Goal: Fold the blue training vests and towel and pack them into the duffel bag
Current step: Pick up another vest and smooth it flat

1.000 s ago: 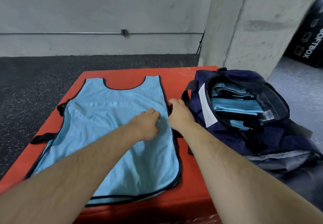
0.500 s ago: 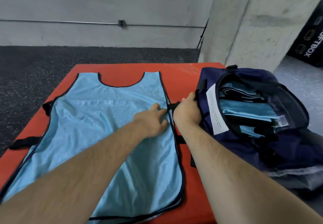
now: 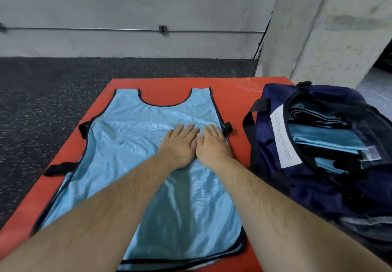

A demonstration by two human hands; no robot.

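Both hands pressed flat on one blue training vest [image 3: 131, 144]; duffel bag [image 3: 318, 187] unzipped beside it.
The vest lies spread face-up on a red mat [image 3: 165, 83], neck opening at the far end, black side straps [image 3: 59, 169] splayed to the left. Left hand [image 3: 180, 144] and right hand [image 3: 212, 144] lie side by side, touching, fingers straight, near the vest's right edge. The navy bag holds folded blue vests [image 3: 322, 140]; a white label [image 3: 283, 138] shows at its opening.

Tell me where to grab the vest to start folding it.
Probably its right side edge, pinched from the bag side: the vest lies flat on the mat, so only the trimmed edges offer a lip, and the right hand rests flat beside that one.
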